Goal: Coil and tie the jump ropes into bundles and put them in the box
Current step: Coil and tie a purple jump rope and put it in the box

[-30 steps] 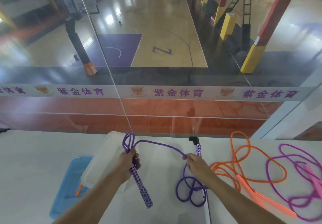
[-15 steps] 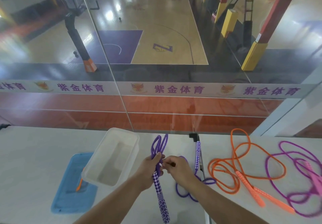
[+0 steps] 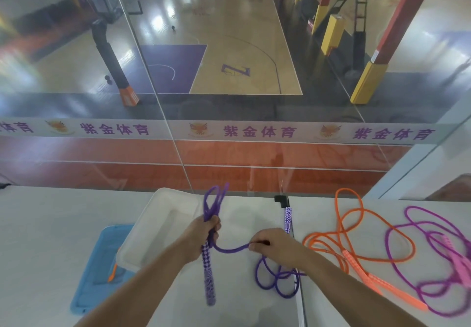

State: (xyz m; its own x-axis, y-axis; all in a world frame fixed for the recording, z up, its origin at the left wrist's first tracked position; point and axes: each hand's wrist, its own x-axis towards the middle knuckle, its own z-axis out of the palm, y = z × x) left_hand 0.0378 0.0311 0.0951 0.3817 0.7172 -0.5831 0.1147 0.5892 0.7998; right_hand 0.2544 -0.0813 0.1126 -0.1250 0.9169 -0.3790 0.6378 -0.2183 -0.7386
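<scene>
Left hand [image 3: 204, 235] grips purple jump rope [image 3: 230, 249] loops plus checkered handle [image 3: 208, 275]. Right hand [image 3: 275, 246], at 3 o'clock, pinches rope strand. White box [image 3: 142, 247] at 9 o'clock on bench [image 3: 51, 224].

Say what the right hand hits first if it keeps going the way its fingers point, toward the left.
Likely the left hand, which grips the purple rope and its handle. The right hand pinches the same rope; only that short span lies between them. Depth is unclear, so it might pass slightly in front.
</scene>
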